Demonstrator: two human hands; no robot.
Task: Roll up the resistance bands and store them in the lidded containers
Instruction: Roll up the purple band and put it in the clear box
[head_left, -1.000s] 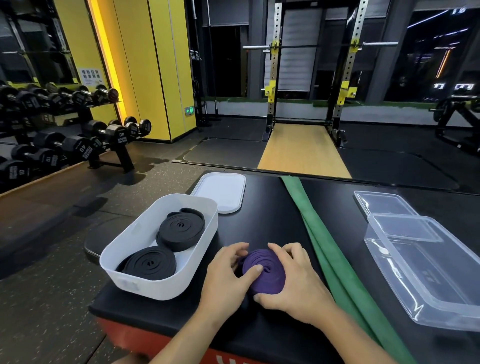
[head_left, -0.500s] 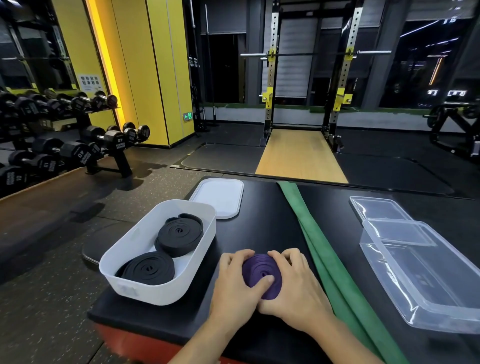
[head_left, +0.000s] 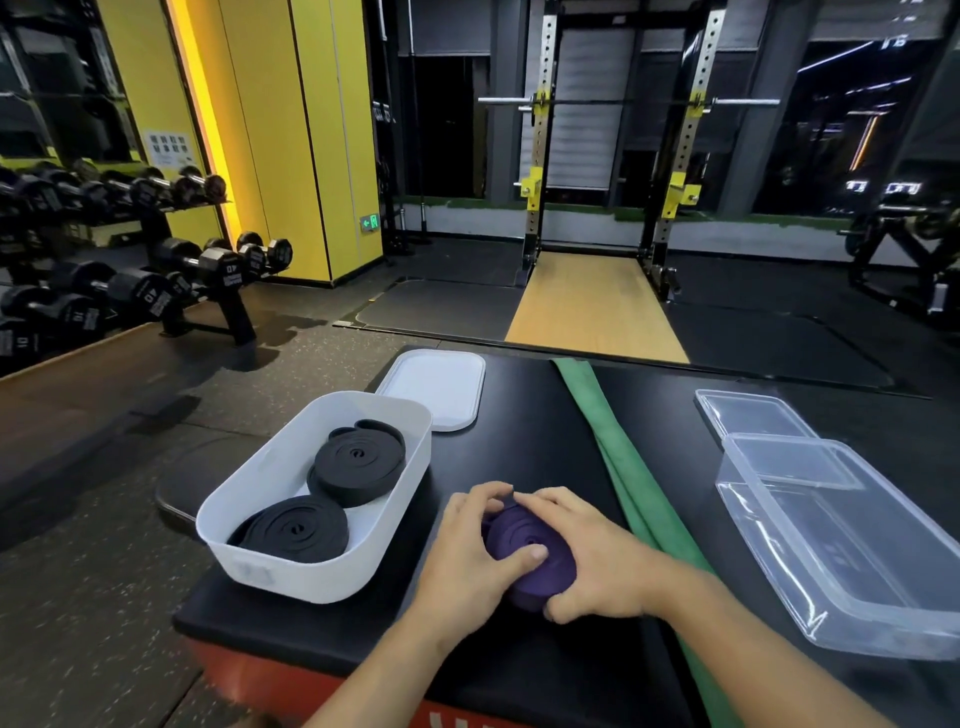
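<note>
On pad (head_left: 519, 415), left hand (head_left: 467, 551), right hand (head_left: 597, 551) still clasp purple roll (head_left: 545, 577).

Left grip (head_left: 467, 551) and right grip (head_left: 605, 556) are both curled around the purple band roll (head_left: 550, 579) on the black worktop (head_left: 519, 441). The white tub (head_left: 291, 577) beside them holds two black band rolls (head_left: 358, 462). A green band (head_left: 639, 499) lies flat to the right, with the clear container (head_left: 857, 545) beyond it.

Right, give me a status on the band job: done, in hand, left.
Done: two black rolls sit in the white container. In hand: the left hand and right hand grip the rolled-up purple band. Left: the green band lies unrolled, the clear container holds nothing, and the white lid and clear lid are both off.
</note>
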